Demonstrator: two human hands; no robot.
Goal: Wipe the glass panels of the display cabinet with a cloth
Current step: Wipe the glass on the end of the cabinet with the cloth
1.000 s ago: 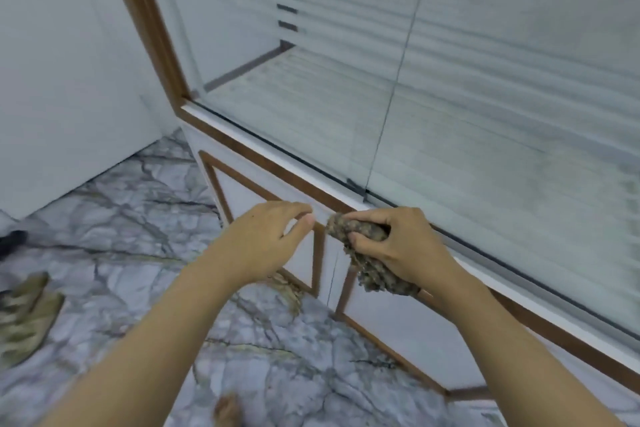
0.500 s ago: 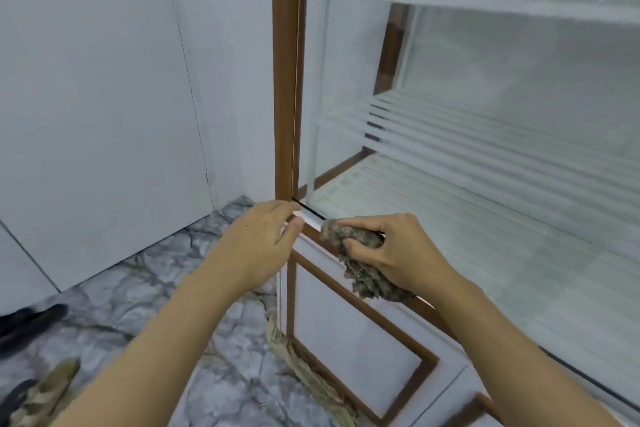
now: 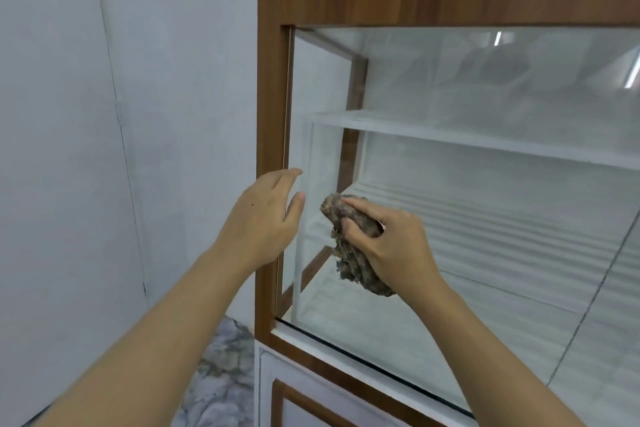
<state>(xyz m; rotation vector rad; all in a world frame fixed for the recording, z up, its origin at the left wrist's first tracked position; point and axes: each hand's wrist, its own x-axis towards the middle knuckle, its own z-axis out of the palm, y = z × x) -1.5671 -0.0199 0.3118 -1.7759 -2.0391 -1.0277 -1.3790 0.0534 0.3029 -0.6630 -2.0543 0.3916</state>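
Head camera view, looking forward and slightly down at two bare forearms reaching toward a display cabinet [image 3: 381, 7] with a brown wooden frame and white lower panels.

The right hand [image 3: 394, 246] is clenched around a crumpled, mottled brown-grey cloth [image 3: 349, 243]. The fingers wrap over the top of the bundle and the thumb presses into its side, so the cloth bulges out above the knuckles and hangs in a ragged tail below the palm. Hand and cloth are up in front of the left glass panel [image 3: 485, 218], low on the pane and near its left edge — whether the cloth actually touches the glass cannot be told from this angle.

The left hand [image 3: 266, 218] holds nothing. It is loosely spread, palm turned toward the cabinet, fingers pointing up and to the right. It sits in front of the vertical wooden post [image 3: 272, 114] at the cabinet's front left corner, with its fingertips reaching just past the post onto the edge of the glass. The two hands are near each other but apart, a narrow gap between the left thumb and the cloth.

Through the glass, a white shelf [image 3: 485, 144] runs across the interior, with a ribbed white floor below it. A thin vertical seam at the far right marks where this pane meets the next panel [image 3: 616, 340]. Faint reflections of ceiling lights show at the upper right of the glass.

To the left of the cabinet stands a plain pale wall [image 3: 104, 149], and a patch of grey-veined marble floor [image 3: 225, 364] shows between the left forearm and the cabinet base.
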